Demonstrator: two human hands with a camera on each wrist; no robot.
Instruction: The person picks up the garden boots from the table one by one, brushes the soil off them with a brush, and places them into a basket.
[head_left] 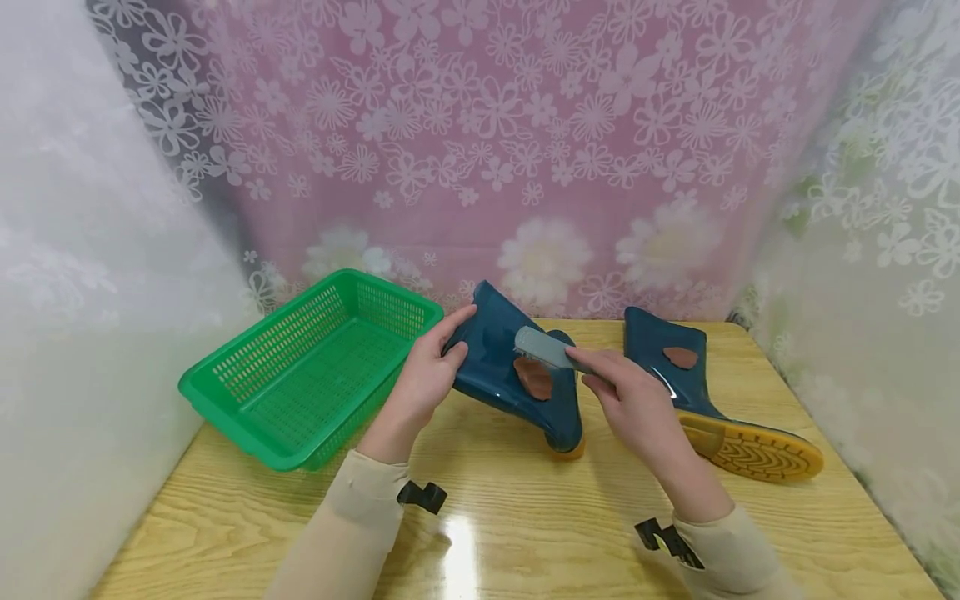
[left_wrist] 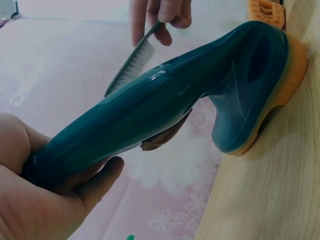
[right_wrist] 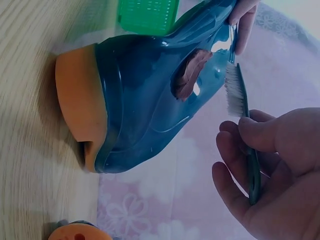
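A dark blue rubber boot [head_left: 495, 350] with an orange sole leans tilted on the table, its shaft raised. My left hand [head_left: 431, 367] grips the boot by its top edge, thumb on one side and fingers on the other, as the left wrist view also shows. My right hand [head_left: 637, 404] holds a grey-green brush [head_left: 543, 347] by its handle. In the right wrist view its white bristles [right_wrist: 234, 90] face the boot shaft; whether they touch it I cannot tell. A brown patch [head_left: 534, 378] sticks to the shaft, close to the brush.
On the right a second blue boot [head_left: 663, 367] lies on its side, yellow tread facing me, with another brown patch [head_left: 680, 357]. A green plastic basket [head_left: 300, 450] stands at the left of the wooden table [head_left: 510, 533]. Flowered curtains [head_left: 480, 150] hang behind and at both sides.
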